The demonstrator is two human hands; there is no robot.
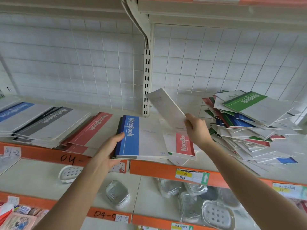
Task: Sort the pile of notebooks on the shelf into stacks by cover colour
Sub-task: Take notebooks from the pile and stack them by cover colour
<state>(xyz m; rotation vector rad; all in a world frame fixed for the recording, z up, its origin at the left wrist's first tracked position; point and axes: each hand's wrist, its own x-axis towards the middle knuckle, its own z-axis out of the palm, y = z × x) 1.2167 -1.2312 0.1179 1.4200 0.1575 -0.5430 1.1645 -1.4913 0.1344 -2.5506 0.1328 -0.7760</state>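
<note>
Your left hand (pixel 108 146) is clamped on the near left edge of a blue-covered stack (pixel 132 138), thumb on top and fingers underneath, so the few books there stay squared while you work. Your right hand (pixel 195 128) pinches a single notebook (pixel 166 108) by its near corner and holds it tilted up off the shelf (pixel 166 168). Only its pale back shows, so I cannot tell its cover colour; turning it over looks like the next need before you choose a stack.

Finished stacks lie fanned along the left: a red stack (pixel 89 130) just beside the blue one, then a grey stack (pixel 49 122), and another blue-covered stack (pixel 15 112) at the far left. Each is spread so its coloured band reads at a glance. A red notebook (pixel 184 143) lies flat under your right wrist, touching the held stack. The unsorted pile (pixel 249 127) slumps to the right, a green cover on top, with plenty left to sort.
</note>
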